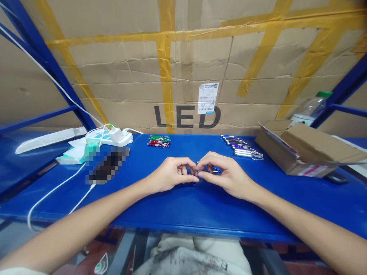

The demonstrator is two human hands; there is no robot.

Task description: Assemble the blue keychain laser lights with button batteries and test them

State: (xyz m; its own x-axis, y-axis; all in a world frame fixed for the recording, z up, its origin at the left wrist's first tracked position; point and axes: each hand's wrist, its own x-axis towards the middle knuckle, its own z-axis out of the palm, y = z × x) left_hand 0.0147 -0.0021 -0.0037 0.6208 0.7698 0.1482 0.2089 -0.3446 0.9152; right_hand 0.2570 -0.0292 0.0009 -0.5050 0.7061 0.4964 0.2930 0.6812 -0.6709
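Observation:
Over the middle of the blue table, my left hand and my right hand meet fingertip to fingertip. Both pinch at a small, shiny, metal-looking piece, mostly covered by the fingers; its kind is unclear. A bit of dark blue shows just below the left fingertips. Behind the right fingers lies a slim blue and silver object, partly hidden. Farther back are green and red pen-like sticks with metal clips. To the right, black, purple and silver ones lie in a row, also with clips.
An open cardboard box stands at the right, with a green-capped bottle behind it. At the left are a white power strip, a tissue pack, white cables and a blurred-out object. A large taped carton walls the back.

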